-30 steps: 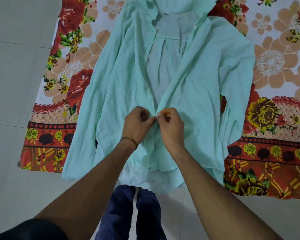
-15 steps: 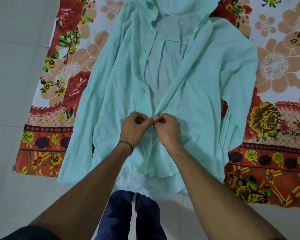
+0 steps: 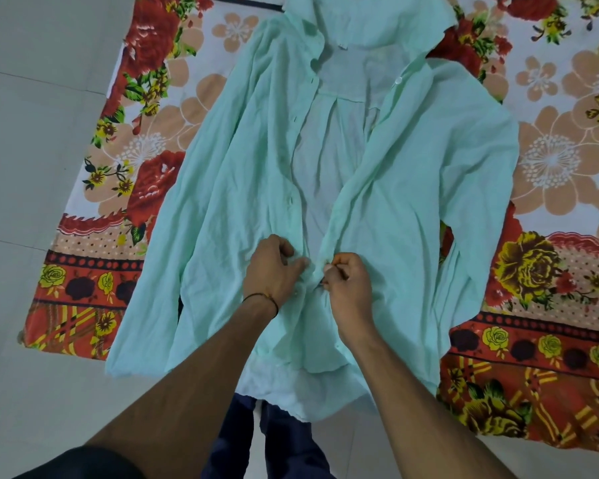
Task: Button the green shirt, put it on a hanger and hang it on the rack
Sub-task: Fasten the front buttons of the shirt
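Note:
The pale green shirt [image 3: 229, 188] lies spread on a floral sheet, collar at the far end and front open from the collar down to my hands. My left hand [image 3: 274, 271] pinches the left front edge near the lower part of the opening. My right hand [image 3: 348, 283] pinches the right front edge close beside it, fingers curled on the cloth. A small gap of fabric separates the two hands. Below them the two front edges overlap. Small buttons show along the edges higher up. No hanger or rack is in view.
The red and orange floral sheet [image 3: 550, 167] covers the pale tiled floor [image 3: 32, 150] under the shirt. My dark blue trouser legs [image 3: 277, 440] show below the shirt's hem, at the sheet's near edge.
My hands were touching at the fingertips on the front edges; now they have drawn slightly apart, each still pinching its edge. The view has shifted down a little over the shirt.

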